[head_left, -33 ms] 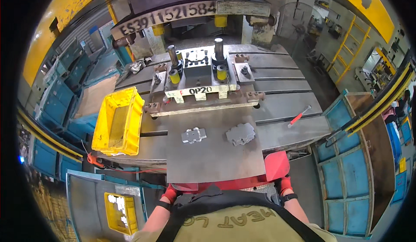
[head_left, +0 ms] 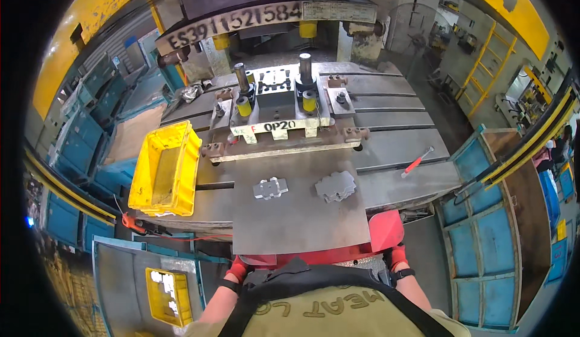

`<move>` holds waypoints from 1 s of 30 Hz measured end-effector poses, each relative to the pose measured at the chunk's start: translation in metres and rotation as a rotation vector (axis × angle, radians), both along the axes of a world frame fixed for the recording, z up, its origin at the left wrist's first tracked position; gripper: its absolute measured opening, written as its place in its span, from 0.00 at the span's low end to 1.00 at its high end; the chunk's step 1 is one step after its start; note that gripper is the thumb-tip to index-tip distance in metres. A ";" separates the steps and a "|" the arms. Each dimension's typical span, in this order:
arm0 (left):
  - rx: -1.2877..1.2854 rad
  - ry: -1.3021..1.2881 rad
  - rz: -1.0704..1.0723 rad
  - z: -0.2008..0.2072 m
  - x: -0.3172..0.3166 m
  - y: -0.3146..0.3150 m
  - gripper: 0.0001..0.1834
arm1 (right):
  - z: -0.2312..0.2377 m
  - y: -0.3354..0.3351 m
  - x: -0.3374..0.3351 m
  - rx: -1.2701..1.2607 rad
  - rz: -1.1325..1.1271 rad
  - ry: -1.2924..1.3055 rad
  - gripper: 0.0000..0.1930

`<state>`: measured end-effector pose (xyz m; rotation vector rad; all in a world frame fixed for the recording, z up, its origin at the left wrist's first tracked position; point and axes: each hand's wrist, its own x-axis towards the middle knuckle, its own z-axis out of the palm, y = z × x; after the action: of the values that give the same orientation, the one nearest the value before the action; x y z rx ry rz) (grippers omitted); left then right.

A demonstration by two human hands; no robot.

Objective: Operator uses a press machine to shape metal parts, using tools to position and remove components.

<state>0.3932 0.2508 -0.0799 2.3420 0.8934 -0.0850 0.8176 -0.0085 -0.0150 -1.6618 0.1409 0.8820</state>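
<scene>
In a red glove, my left hand (head_left: 238, 269) is low at the left end of a red bar (head_left: 326, 256) in front of the press. My right hand (head_left: 396, 257), gloved in red too, is at the bar's other end, below a red guard plate (head_left: 386, 231). Red covers and the bar hide the fingers of both hands. Ahead of me, a flat grey metal plate (head_left: 296, 222) carries a single stamped metal part (head_left: 270, 188) and, to its right, a stack of similar parts (head_left: 336, 186). Beyond them stands the die (head_left: 276, 104), with a pale part on top between two guide posts.
A yellow bin (head_left: 164, 171) stands left on the press bed; a red-handled tool (head_left: 417, 162) lies right. Overhead hangs the upper die (head_left: 266, 20). Lower left, a yellow crate (head_left: 167, 298) holds pale parts. A blue-framed panel (head_left: 480, 228) stands at right.
</scene>
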 end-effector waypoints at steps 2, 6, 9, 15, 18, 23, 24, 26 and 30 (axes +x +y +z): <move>0.012 -0.043 0.057 -0.005 0.002 0.001 0.26 | -0.021 0.001 0.010 -0.105 0.011 -0.051 0.19; -0.349 -0.311 0.380 0.042 0.024 -0.008 0.24 | -0.060 -0.002 0.024 -0.097 -0.021 -0.134 0.24; -0.442 -0.283 0.423 0.046 0.022 -0.006 0.22 | -0.082 -0.002 0.038 -0.036 -0.016 -0.024 0.28; -0.729 -0.481 0.645 0.036 0.021 -0.005 0.20 | -0.082 0.000 0.036 -0.016 -0.004 0.027 0.26; -0.793 -0.569 0.652 0.020 0.020 0.004 0.20 | -0.069 0.005 0.031 -0.031 0.005 0.018 0.23; -0.744 -0.546 0.626 0.010 0.022 0.013 0.19 | -0.044 0.009 0.023 -0.057 0.012 -0.011 0.19; -0.724 -0.535 0.614 0.009 0.023 0.012 0.19 | -0.034 0.009 0.020 -0.065 0.014 -0.023 0.18; -0.647 -0.491 0.578 0.010 0.016 0.009 0.19 | -0.010 0.014 0.011 -0.097 0.035 -0.052 0.17; -0.285 -0.182 0.307 0.041 -0.013 0.008 0.19 | 0.053 0.012 -0.003 -0.217 0.167 -0.038 0.15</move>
<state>0.3805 0.2588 -0.0388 1.8961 1.0624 0.1185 0.8147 0.0036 0.0376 -1.9124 0.0740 0.9875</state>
